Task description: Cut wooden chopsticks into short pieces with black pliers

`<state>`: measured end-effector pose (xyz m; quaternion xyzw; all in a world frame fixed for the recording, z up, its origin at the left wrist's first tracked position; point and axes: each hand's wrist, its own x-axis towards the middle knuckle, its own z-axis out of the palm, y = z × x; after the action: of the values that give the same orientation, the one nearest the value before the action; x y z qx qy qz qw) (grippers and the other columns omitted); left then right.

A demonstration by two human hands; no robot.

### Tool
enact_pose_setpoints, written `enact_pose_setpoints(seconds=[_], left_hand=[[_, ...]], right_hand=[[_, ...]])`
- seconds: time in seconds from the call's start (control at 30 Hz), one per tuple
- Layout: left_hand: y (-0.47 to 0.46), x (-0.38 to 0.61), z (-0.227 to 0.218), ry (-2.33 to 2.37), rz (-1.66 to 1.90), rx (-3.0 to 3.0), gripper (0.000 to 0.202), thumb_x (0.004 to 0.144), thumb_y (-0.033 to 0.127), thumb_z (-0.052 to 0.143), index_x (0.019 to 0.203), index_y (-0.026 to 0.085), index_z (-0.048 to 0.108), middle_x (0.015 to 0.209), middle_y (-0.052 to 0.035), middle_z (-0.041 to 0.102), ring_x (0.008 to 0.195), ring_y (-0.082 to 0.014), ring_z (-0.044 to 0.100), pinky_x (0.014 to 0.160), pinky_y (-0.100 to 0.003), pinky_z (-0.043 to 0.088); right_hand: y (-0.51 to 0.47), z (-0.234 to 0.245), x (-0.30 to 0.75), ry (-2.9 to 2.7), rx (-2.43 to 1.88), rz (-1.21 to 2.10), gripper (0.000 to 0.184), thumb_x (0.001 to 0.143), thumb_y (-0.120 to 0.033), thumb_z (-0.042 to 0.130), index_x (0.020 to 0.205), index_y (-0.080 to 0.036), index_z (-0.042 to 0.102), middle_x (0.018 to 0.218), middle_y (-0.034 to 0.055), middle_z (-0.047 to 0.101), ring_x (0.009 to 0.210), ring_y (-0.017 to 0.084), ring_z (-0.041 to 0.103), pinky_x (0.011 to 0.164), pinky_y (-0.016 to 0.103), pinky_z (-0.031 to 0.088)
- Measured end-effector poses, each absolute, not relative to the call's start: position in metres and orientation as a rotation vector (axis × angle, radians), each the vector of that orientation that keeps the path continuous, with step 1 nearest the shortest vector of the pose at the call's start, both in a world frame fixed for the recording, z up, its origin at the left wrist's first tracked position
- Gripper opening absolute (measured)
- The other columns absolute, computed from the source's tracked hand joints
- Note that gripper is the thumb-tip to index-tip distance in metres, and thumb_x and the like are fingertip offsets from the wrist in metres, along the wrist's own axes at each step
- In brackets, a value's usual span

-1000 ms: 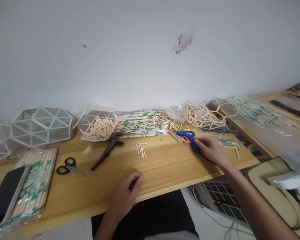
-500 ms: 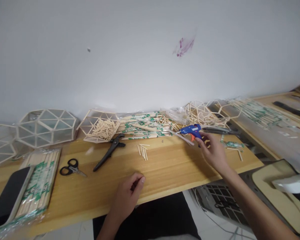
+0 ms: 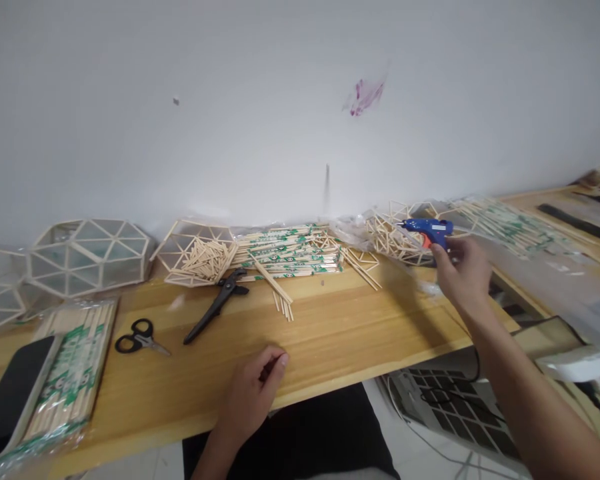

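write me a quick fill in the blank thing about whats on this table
1. The right hand holds a glue gun whose body is ____.
2. The scissors have handles coloured ____.
3. The print on the wrapped sticks under the phone is ____.
4. Of the right hand and the left hand, nearer the scissors is the ____.

Missing words: blue; black; green; left

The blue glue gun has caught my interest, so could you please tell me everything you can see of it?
The blue glue gun has a plastic-looking body with a pale label on its side, an orange trigger beneath, and a narrow, dark nozzle pointing toward picture left. The right hand grips it, hiding most of the handle. Its body lies roughly level, and in the view it overlaps the wooden lattice pieces behind.
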<state>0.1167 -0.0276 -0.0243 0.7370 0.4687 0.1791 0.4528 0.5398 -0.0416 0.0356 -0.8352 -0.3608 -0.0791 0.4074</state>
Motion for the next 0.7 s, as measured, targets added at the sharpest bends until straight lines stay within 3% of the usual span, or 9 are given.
enact_pose_setpoints(seconds=[0.13, 0.27, 0.47, 0.7], left_hand=[[-0.028, 0.117, -0.025, 1.161, 0.455, 1.816, 0.037, 0.101, 0.05, 0.046, 0.088, 0.023, 0.067, 0.073, 0.0014, 0.062, 0.068, -0.0149, 0.056, 0.066, -0.027, 0.042], [-0.028, 0.117, -0.025, 1.173, 0.462, 1.81, 0.037, 0.1, 0.05, 0.047, 0.087, 0.023, 0.067, 0.069, 0.0021, 0.06, 0.065, -0.0144, 0.054, 0.064, -0.027, 0.04], [-0.027, 0.118, -0.024, 1.179, 0.458, 1.804, 0.037, 0.1, 0.051, 0.046, 0.089, 0.023, 0.068, 0.073, 0.0015, 0.063, 0.069, -0.0152, 0.057, 0.067, -0.027, 0.042], [-0.028, 0.116, -0.026, 1.185, 0.458, 1.791, 0.037, 0.1, 0.052, 0.047, 0.088, 0.023, 0.067, 0.071, 0.0017, 0.061, 0.066, -0.0149, 0.055, 0.065, -0.027, 0.041]], right_hand=[[-0.024, 0.023, 0.565, -0.918, -2.104, -0.19, 0.034, 0.087, -0.053, 0.063, 0.097, -0.02, 0.065, 0.094, 0.0184, 0.072, 0.081, 0.032, 0.064, 0.081, 0.05, 0.049], [-0.019, 0.015, 0.574, -0.864, -1.968, -0.148, 0.041, 0.084, -0.056, 0.061, 0.098, -0.018, 0.068, 0.092, 0.0158, 0.072, 0.079, 0.028, 0.064, 0.075, 0.045, 0.051], [-0.038, 0.015, 0.551, -0.946, -1.833, -0.15, 0.047, 0.092, -0.06, 0.053, 0.108, -0.018, 0.067, 0.083, 0.0092, 0.067, 0.07, 0.024, 0.06, 0.067, 0.039, 0.05], [-0.029, -0.019, 0.508, -1.224, -1.652, 0.287, 0.045, 0.094, -0.061, 0.058, 0.116, -0.021, 0.059, 0.1, 0.0097, 0.072, 0.078, 0.023, 0.071, 0.072, 0.04, 0.059]])
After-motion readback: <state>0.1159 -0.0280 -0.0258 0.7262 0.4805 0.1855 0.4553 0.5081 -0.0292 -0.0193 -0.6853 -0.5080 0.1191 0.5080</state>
